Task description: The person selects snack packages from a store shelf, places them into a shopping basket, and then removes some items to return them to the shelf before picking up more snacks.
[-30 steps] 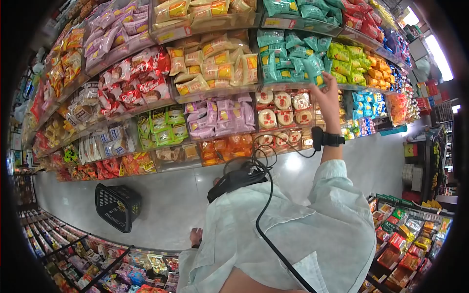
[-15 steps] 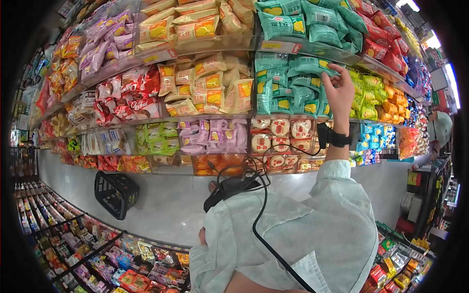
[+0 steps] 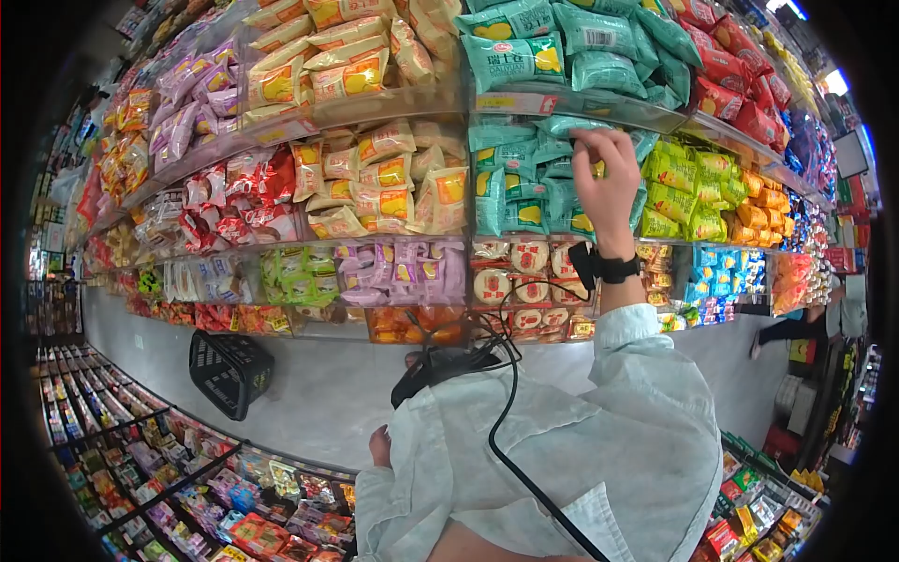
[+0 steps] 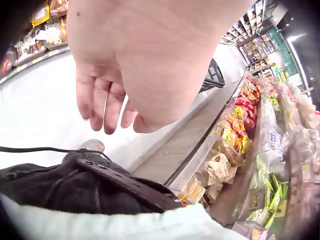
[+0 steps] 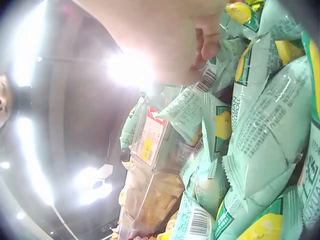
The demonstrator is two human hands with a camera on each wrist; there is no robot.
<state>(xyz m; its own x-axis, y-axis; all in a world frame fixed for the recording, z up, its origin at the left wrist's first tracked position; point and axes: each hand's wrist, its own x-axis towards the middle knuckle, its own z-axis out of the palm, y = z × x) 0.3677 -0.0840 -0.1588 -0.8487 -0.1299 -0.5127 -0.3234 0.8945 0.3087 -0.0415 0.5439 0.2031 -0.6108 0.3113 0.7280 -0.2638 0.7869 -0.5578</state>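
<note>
My right hand reaches into the middle-shelf bin of teal snack packets, its fingers bent. At the fingertips is a teal packet, which the hand pinches near its end. In the right wrist view the right hand hides the thumb; bent fingers lie close over a packet with a barcode. Other teal packets lie piled around it. The left hand hangs beside the body with loose fingers, holding nothing, above dark trousers.
A black shopping basket stands on the grey floor to the left. Shelf bins hold cream packets, green packets and round crackers. A price label fronts a clear bin. Another person is at far right.
The right hand has moved up and left over the teal bin with the packet at its fingertips. The view has shifted closer to the upper shelves. The left hand still hangs low.
</note>
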